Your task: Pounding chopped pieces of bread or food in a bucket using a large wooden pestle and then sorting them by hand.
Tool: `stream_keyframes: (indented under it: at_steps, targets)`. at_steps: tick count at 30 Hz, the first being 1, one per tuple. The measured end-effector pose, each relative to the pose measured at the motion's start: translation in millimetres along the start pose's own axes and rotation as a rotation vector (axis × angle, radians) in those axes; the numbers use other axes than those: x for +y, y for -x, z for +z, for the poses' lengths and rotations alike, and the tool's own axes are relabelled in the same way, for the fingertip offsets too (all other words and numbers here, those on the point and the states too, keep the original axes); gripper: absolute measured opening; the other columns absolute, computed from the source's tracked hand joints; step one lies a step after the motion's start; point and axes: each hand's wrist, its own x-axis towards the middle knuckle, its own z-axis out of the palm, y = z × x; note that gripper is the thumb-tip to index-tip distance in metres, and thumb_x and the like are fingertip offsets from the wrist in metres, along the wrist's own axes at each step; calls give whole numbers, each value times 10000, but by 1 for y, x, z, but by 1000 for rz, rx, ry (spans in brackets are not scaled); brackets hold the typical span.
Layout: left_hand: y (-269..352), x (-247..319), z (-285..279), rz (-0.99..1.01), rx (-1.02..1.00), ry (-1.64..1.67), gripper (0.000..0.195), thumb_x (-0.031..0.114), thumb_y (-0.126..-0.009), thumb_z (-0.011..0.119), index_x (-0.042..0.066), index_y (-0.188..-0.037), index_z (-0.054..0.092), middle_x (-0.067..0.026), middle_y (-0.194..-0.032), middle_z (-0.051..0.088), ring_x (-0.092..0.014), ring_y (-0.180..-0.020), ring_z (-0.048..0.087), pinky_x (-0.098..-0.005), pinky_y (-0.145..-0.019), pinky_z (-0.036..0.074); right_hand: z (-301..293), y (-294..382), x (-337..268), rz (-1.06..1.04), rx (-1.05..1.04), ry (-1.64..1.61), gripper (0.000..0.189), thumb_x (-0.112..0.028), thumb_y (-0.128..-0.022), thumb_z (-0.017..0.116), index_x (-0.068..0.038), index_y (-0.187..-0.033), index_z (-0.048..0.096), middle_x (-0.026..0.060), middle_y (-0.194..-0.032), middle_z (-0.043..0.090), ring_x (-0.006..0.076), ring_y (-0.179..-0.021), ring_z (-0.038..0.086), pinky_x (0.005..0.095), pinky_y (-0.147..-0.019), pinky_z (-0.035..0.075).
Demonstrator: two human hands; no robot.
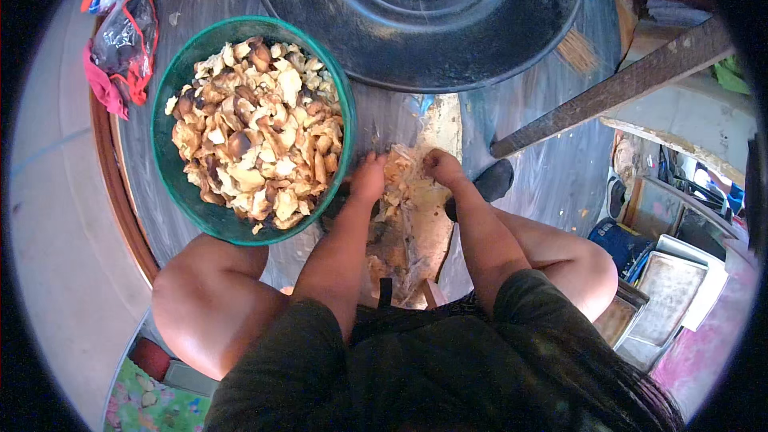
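Observation:
My left hand (368, 176) is at the left edge of a heap of pale brown, flaky pieces (399, 177) lying on a worn, light-coloured board (441, 132) between my legs. Across the heap, my right hand (443, 167) is curled with its fingers turned inward. What either hand holds, if anything, is too small to tell. Left of my left forearm, a round green basin (162, 150) is filled with dried, yellowish and dark brown pieces (258, 138); their kind is not certain.
A large black round lid or basin (420, 30) lies beyond my hands. A wooden post (606, 96) slants at the right, near a dark shoe or sock (494, 180). Straw bristles (577, 51) show by the lid. A clear plastic bag with red trim (123, 42) lies far left.

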Motion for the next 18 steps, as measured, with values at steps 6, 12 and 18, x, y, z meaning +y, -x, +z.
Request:
stream_keyframes:
  at_steps: [6,12,18]
  targets:
    - [-7,-34,10,48,56,-18,290,3,-745,463,68,-1015,546,-191,-1099,485,-385,-1006,497,-453,-847,422,-5,10,-57,-37,139,58,217,-155,-710,612,-55,-886,533,186,-874,603,370,-852,570,401,-731,464]
    - [-3,-20,0,4,42,42,289,-1,-723,493,64,-1000,546,-198,-1078,493,-383,-992,489,-448,-846,415,41,4,-92,-146,104,483,279,-79,-713,583,-72,-982,509,154,-962,538,351,-896,555,402,-737,476]
    - [-2,-24,1,-6,54,-33,303,75,-710,579,58,-1008,529,-210,-994,526,-408,-917,518,-454,-767,439,48,3,-90,-325,135,648,212,-88,-787,461,-117,-992,506,137,-975,503,348,-897,550,423,-716,489]
